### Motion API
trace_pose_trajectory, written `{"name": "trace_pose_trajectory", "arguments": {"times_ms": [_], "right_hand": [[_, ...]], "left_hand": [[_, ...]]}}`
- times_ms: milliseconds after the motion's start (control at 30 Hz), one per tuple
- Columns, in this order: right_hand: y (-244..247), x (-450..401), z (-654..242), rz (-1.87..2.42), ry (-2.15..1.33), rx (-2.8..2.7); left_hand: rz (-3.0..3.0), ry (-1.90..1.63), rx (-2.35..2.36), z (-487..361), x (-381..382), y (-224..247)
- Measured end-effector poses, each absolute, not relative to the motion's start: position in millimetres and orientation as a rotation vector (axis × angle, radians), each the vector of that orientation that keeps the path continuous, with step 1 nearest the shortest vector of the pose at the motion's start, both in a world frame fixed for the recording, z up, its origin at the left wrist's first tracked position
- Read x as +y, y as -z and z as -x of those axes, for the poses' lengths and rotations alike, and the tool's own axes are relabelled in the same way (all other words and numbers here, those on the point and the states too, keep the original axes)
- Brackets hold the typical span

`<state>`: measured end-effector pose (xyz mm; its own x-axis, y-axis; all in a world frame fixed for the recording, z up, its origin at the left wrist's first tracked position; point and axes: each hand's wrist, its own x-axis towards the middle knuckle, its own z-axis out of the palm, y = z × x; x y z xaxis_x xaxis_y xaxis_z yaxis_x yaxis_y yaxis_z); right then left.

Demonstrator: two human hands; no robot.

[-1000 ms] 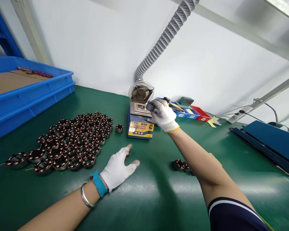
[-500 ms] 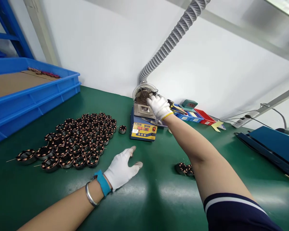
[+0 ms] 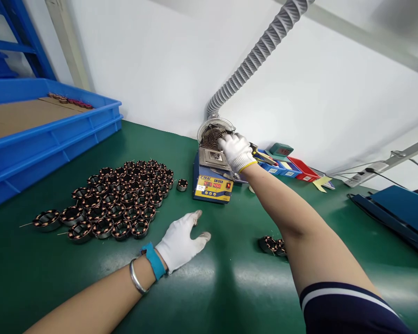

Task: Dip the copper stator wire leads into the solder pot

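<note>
My left hand [image 3: 181,242], in a white glove, hovers or rests low over the green table [image 3: 226,278] with thumb and fingers apart, holding nothing. My right hand [image 3: 237,150], also gloved, reaches over the blue-and-yellow solder pot [image 3: 213,189] with its lit red display. Its fingers are curled together in front of the round fan grille [image 3: 211,138]; what they hold is hidden. To the left of the pot stands a single copper-wound stator [image 3: 182,185]. Farther left, many such stators [image 3: 121,211] stand close together. A few more stators [image 3: 269,244] sit beside my right forearm.
A grey ribbed hose [image 3: 254,58] rises behind the pot. A blue crate [image 3: 55,148] stands at the left. Small blue bins [image 3: 287,172], a red bin [image 3: 303,170] and a green digital clock [image 3: 281,149] are at the back right. A blue case [image 3: 400,211] lies at the far right.
The whole view has shifted slightly, so things appear a little to the right. Both hands keep nearly the same pose, the right one still over the solder pot.
</note>
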<state>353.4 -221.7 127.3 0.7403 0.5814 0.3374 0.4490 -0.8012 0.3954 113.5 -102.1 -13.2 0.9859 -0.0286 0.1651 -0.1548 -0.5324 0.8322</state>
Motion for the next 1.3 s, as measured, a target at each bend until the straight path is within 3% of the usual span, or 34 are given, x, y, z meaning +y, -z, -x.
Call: {"name": "trace_pose_trajectory", "arguments": {"times_ms": [133,300,867,1167,1300], "right_hand": [[-128,-240,-359,-3.186,-0.773,0.450],[-117,-250,-368,-3.743,-0.640,0.123],[-93,-236,-353,-3.858,-0.544,0.188],[-102,-246,-353,-3.965,-0.651,0.063],[-106,-253,-345,-4.133,-0.530,0.020]], "left_hand": [[-2.141,-0.160,-0.131,-114,-102,12],[-2.151,-0.197,-0.141,-115,-102,14],[-2.159,-0.176,-0.121,-116,-101,13],[-2.159,-0.167,-0.122,-117,-100,15],[-2.165,-0.207,-0.139,-119,-98,19]]}}
